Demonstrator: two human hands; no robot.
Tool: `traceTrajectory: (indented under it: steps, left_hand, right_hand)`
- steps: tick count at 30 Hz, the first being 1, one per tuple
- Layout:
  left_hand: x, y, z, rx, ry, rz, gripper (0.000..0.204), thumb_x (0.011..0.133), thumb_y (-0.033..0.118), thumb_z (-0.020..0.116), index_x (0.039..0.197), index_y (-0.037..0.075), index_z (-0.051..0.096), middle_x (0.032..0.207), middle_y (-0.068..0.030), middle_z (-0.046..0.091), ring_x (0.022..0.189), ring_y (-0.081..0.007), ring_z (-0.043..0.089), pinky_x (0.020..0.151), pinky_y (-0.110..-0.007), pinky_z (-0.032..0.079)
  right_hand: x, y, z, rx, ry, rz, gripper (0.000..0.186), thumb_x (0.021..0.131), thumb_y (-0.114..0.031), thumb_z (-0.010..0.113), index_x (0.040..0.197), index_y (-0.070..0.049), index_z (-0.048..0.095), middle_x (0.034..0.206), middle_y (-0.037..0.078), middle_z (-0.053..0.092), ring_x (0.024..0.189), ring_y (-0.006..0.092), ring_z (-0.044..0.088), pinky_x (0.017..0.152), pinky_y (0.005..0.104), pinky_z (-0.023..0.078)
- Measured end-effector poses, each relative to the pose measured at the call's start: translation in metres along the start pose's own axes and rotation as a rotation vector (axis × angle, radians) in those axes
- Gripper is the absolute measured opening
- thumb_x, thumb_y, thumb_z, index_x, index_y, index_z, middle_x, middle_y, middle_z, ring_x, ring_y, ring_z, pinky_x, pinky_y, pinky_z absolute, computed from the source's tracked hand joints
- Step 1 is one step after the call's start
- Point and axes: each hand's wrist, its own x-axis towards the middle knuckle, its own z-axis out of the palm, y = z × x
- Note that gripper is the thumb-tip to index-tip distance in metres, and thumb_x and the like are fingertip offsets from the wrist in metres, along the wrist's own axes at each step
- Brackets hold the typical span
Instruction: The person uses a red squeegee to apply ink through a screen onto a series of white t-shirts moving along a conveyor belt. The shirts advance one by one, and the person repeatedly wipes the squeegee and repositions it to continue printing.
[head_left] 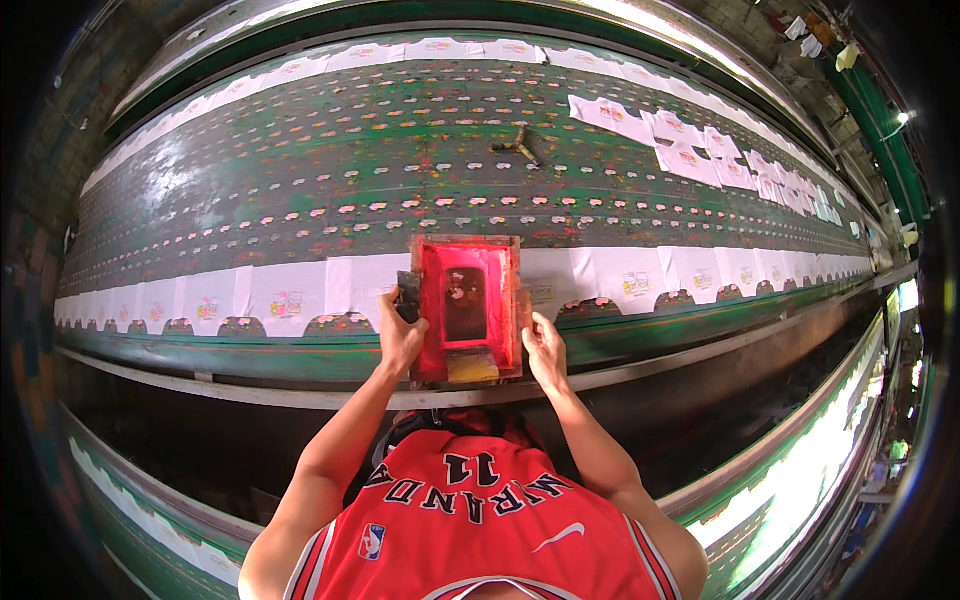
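Observation:
In front of me is a screen printing frame point(431, 310), its inside stained bright red around a dark mesh window. It lies over the near row of white shirt pieces. My left hand point(402, 338) is closed at its left side, with the fingers by a dark block point(408, 292); I cannot tell if the block is fixed to the frame. At the right edge my right hand point(545, 352) grips the frame, thumb and fingers closed on its side. A yellowish patch point(472, 371) shows at the frame's near end. White shirt pieces point(345, 285) with small colored prints continue on both sides.
The long green-black table point(300, 240) carries many paint spots. A Y-shaped tool point(520, 148) lies toward its middle. Loose white shirts point(690, 163) are spread at the far right, with another row of white pieces point(440, 50) along the far edge. A rail point(250, 392) runs along the near side.

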Motion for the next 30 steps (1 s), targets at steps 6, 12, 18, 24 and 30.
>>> traceTrajectory:
  steps: [6, 12, 18, 24, 30]
  left_hand:
    - [-0.026, 0.005, 0.098, -0.024, -0.015, 0.017, 0.076, 0.076, 0.003, 0.070, 0.144, -0.010, 0.038, 0.113, -0.0205, 0.061, 0.102, -0.0281, 0.062, 0.094, -0.039, 0.051]
    - [-0.038, 0.019, 0.145, -0.011, -0.032, -0.032, 0.079, 0.076, 0.005, 0.072, 0.145, -0.009, 0.036, 0.119, -0.0234, 0.060, 0.108, -0.0301, 0.062, 0.098, -0.039, 0.050]
    - [-0.038, 0.018, 0.156, 0.042, -0.019, -0.030, 0.077, 0.076, 0.006, 0.073, 0.144, -0.007, 0.039, 0.117, -0.0222, 0.062, 0.104, -0.0291, 0.063, 0.095, -0.039, 0.051]
    - [-0.038, 0.018, 0.157, 0.073, -0.019, -0.031, 0.075, 0.075, 0.005, 0.072, 0.142, -0.007, 0.039, 0.114, -0.0219, 0.062, 0.103, -0.0284, 0.064, 0.094, -0.039, 0.052]
    - [-0.036, 0.019, 0.154, 0.043, -0.021, -0.032, 0.076, 0.074, 0.004, 0.072, 0.142, -0.007, 0.040, 0.111, -0.0213, 0.064, 0.098, -0.0262, 0.065, 0.090, -0.038, 0.053]
  right_hand:
    - [0.023, 0.020, -0.095, -0.032, 0.048, -0.053, 0.042, 0.104, -0.023, 0.068, 0.139, -0.001, 0.060, 0.113, 0.010, 0.073, 0.101, 0.0167, 0.069, 0.092, 0.0332, 0.055]
    - [0.033, 0.035, -0.143, -0.080, 0.043, -0.026, 0.042, 0.104, -0.022, 0.068, 0.139, -0.002, 0.060, 0.113, 0.011, 0.074, 0.101, 0.0179, 0.070, 0.091, 0.0337, 0.055]
    - [0.042, 0.044, -0.157, -0.021, -0.032, -0.030, 0.045, 0.103, -0.023, 0.068, 0.141, 0.001, 0.058, 0.117, 0.014, 0.074, 0.104, 0.0186, 0.070, 0.093, 0.0340, 0.055]
    - [0.043, 0.048, -0.161, -0.043, -0.038, -0.010, 0.047, 0.102, -0.022, 0.069, 0.142, 0.002, 0.057, 0.119, 0.015, 0.073, 0.106, 0.0195, 0.070, 0.094, 0.0342, 0.056]
    - [0.040, 0.036, -0.160, -0.075, -0.046, 0.004, 0.049, 0.101, -0.021, 0.071, 0.142, 0.002, 0.057, 0.117, 0.016, 0.074, 0.105, 0.0190, 0.071, 0.093, 0.0336, 0.057]
